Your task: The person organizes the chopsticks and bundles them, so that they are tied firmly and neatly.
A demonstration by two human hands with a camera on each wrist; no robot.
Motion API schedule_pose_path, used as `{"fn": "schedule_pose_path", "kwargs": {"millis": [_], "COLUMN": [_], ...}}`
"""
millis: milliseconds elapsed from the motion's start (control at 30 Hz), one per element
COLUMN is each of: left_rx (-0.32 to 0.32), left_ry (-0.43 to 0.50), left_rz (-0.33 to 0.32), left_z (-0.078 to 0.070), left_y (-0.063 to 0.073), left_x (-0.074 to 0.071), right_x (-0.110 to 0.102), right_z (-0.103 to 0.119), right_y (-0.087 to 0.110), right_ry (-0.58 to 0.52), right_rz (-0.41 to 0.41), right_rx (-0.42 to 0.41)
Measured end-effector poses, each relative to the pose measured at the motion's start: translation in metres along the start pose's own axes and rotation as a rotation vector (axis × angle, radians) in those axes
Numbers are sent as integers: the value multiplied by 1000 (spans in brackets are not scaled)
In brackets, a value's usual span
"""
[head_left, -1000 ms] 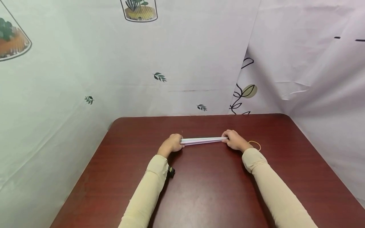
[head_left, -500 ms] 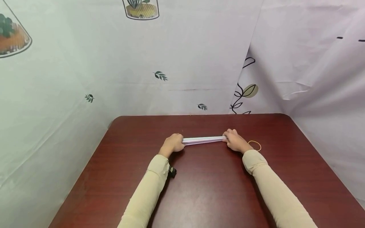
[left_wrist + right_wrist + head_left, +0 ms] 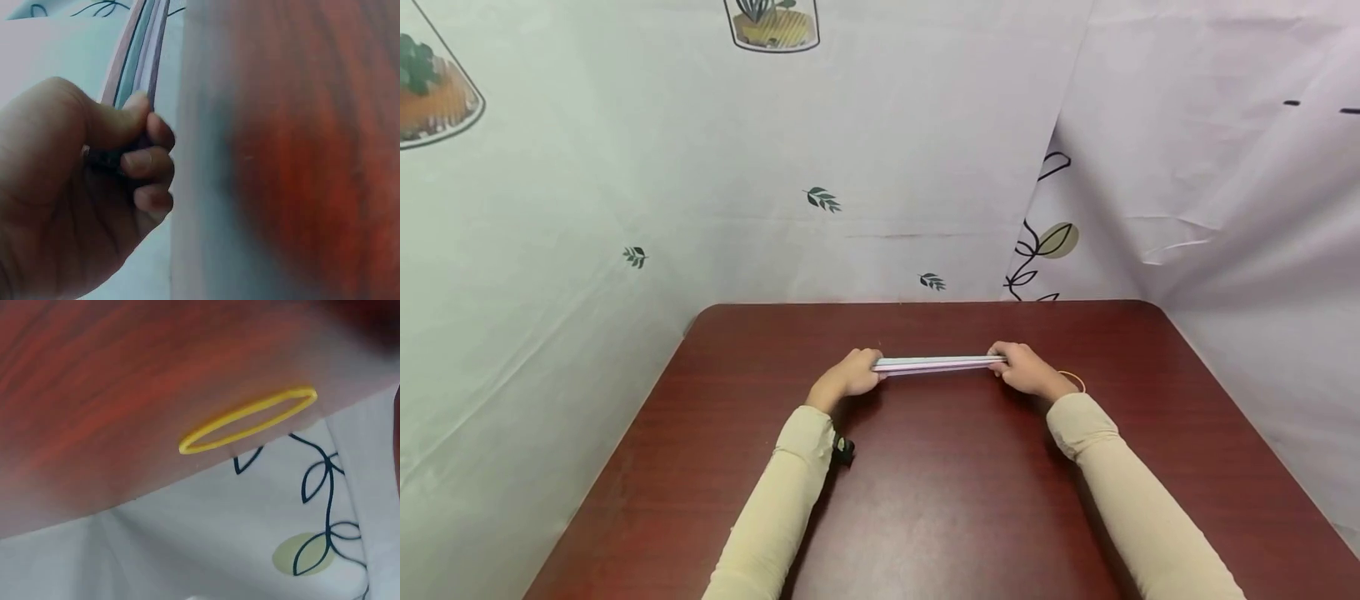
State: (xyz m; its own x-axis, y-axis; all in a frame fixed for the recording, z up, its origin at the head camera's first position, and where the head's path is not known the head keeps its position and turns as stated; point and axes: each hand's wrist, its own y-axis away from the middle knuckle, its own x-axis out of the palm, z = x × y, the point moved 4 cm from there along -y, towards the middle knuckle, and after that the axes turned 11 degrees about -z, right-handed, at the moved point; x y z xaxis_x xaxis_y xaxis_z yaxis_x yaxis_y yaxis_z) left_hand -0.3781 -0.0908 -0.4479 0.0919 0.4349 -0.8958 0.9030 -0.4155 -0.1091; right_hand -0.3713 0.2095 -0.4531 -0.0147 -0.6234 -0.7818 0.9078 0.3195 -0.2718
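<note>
A bundle of long, thin, pale strips [image 3: 936, 364] is stretched sideways between my two hands, close over the table. In the left wrist view the strips [image 3: 134, 53] show pink, teal and lavender. My left hand [image 3: 853, 372] pinches the left end, its thumb laid along the strips and its fingers curled in. The right end is gripped by my right hand [image 3: 1026, 368], whose fingertips bend around it. Just behind the right wrist, a yellow rubber band [image 3: 247, 420] lies on the table, partly hidden by the arm in the head view.
The dark red wooden table [image 3: 910, 492] reaches to a white printed cloth wall [image 3: 880, 167] at the back. More cloth hangs along both sides. A small black object [image 3: 844, 451] sits at the left sleeve's cuff.
My hands have moved slightly apart, the right one shifting right and covering more of the rubber band. Both still hold the strips, which now lie a touch farther back.
</note>
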Motion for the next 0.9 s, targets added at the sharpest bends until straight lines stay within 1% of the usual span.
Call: {"fn": "schedule_pose_path", "kwargs": {"millis": [100, 200, 333, 433, 533, 600, 667, 800, 900], "left_rx": [25, 51, 86, 106, 129, 152, 178, 217, 234], "left_ry": [72, 129, 168, 202, 251, 268, 263, 215, 196], "left_rz": [41, 59, 43, 55, 68, 50, 2, -106, -147], "left_z": [-2, -4, -9, -17, -26, -30, -33, -34, -35], "left_y": [4, 6, 10, 14, 19, 20, 19, 21, 24], "left_x": [-7, -13, -22, -31, -39, -44, -46, -48, -49], "right_x": [-7, -14, -22, -29, -37, -41, -44, -47, -50], "right_z": [5, 10, 17, 22, 25, 26, 28, 33, 39], "right_y": [3, 5, 7, 9, 11, 13, 16, 18, 19], "right_ry": [-114, -213, -295, -353, -391, -398, -405, -410, -377], "right_rz": [16, 42, 58, 52, 28, 6, -10, -32, -53], "right_rx": [28, 56, 80, 89, 100, 106, 105, 91, 68]}}
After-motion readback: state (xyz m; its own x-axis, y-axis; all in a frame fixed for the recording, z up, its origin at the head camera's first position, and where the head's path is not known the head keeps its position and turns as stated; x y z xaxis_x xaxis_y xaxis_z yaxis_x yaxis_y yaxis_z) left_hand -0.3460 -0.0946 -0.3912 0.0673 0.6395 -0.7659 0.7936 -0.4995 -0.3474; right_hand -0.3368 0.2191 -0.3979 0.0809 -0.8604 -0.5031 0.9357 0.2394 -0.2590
